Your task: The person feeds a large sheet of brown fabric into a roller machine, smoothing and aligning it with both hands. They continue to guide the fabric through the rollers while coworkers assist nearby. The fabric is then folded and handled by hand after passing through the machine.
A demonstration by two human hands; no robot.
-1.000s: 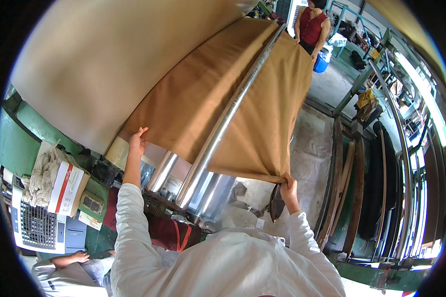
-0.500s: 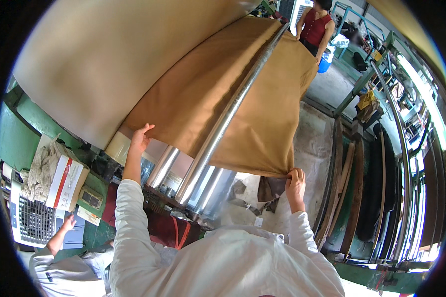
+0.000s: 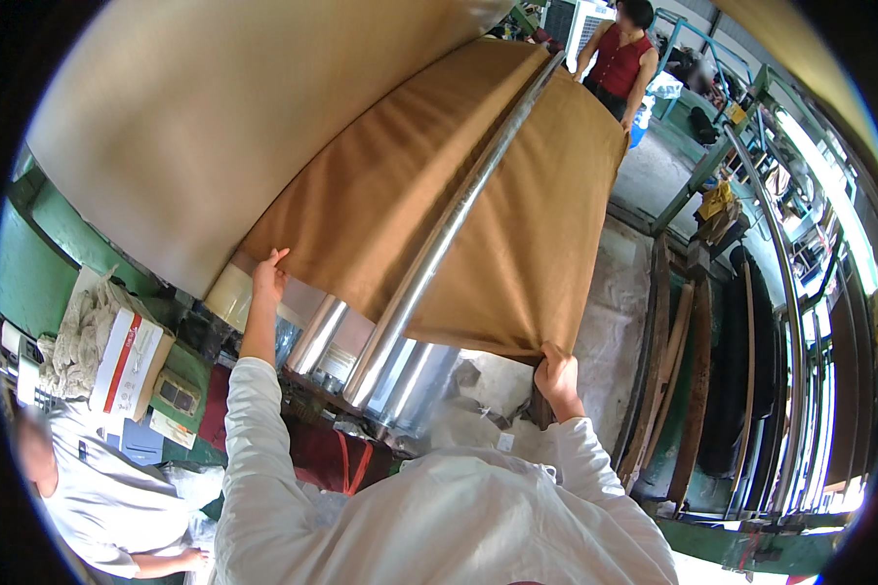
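Note:
A wide brown leather-like sheet lies across a long shiny metal roller, with a large pale cylinder behind it. My right hand is closed on the sheet's near right corner, and creases fan out from the grip. At the sheet's left edge rests my left hand, fingers partly stretched, with no bunching of the sheet beside it. Across from me, a person in a red sleeveless top has a hand at the sheet's far edge.
More metal rollers sit below the sheet's left end. On the left are a white-and-red box, a heap of pale cloth and a person in a light shirt. Wooden boards and a metal rail stand right.
My right hand has moved slightly left and down, and the sheet's right part lies flatter. My left hand has shifted slightly. The person at lower left has drawn an arm back from the box.

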